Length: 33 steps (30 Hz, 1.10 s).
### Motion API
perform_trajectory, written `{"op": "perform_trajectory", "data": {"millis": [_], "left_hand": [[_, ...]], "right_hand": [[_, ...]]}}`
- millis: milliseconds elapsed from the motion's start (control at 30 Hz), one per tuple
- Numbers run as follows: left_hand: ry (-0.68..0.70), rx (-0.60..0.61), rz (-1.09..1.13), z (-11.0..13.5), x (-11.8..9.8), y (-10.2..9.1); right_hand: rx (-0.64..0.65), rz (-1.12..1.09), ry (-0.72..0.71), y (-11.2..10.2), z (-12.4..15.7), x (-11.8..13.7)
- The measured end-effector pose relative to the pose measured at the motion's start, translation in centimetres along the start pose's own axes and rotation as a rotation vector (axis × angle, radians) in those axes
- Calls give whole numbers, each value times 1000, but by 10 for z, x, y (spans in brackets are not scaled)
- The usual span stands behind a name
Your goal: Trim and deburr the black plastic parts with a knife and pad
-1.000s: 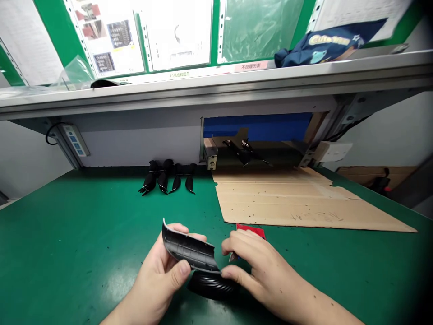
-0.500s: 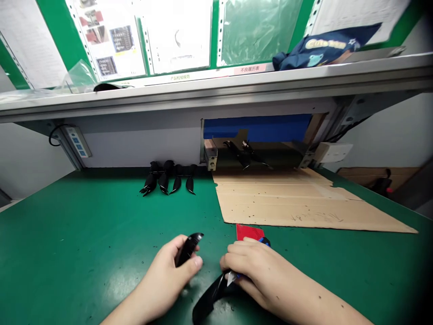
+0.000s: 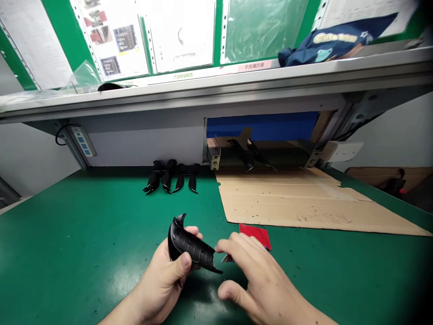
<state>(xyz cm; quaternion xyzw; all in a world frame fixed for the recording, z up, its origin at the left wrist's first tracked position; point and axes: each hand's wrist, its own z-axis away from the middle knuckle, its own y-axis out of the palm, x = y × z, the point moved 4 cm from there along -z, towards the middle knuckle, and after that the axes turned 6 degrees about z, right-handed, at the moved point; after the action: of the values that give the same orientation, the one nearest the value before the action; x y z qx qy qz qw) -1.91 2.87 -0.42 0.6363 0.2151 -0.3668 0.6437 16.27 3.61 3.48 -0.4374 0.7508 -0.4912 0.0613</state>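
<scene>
Green counter [image 3: 67, 253] under a grey metal shelf [image 3: 216, 92]. Curved, ribbed black plastic shell [image 3: 189, 246] gripped in the left hand [image 3: 158, 275]; right hand [image 3: 257, 284] half-curled near a flat red card [image 3: 255, 236], any grip unclear.

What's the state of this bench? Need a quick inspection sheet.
Surface: green bench mat, small dark specks on it.
Job items: curved black ribbed plastic part; row of similar black curved pieces at the back edge.
Hands: left hand grips the part; right hand is beside it, near a small metal blade tip.
Clutter: red rectangular card; flattened brown cardboard sheet.
Cables: black cable beside a pale wall-mounted power strip.
Surroundings: grey metal shelf above, holding a navy cloth bag; printed sheets on the green board behind.
</scene>
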Motion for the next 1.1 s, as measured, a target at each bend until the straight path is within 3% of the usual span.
{"op": "perform_trajectory", "data": {"millis": [300, 600, 833, 967, 1100], "left_hand": [[132, 113, -86, 4, -9, 8], [111, 106, -40, 7, -7, 7], [192, 180, -251, 6, -15, 2], [223, 171, -280, 5, -14, 1], [158, 86, -59, 5, -6, 3]], "right_hand": [[10, 149, 25, 6, 0, -2], [-58, 231, -11, 3, -5, 5], [16, 215, -17, 11, -2, 1], [123, 19, 7, 12, -2, 0], [13, -222, 145, 6, -3, -1]]}}
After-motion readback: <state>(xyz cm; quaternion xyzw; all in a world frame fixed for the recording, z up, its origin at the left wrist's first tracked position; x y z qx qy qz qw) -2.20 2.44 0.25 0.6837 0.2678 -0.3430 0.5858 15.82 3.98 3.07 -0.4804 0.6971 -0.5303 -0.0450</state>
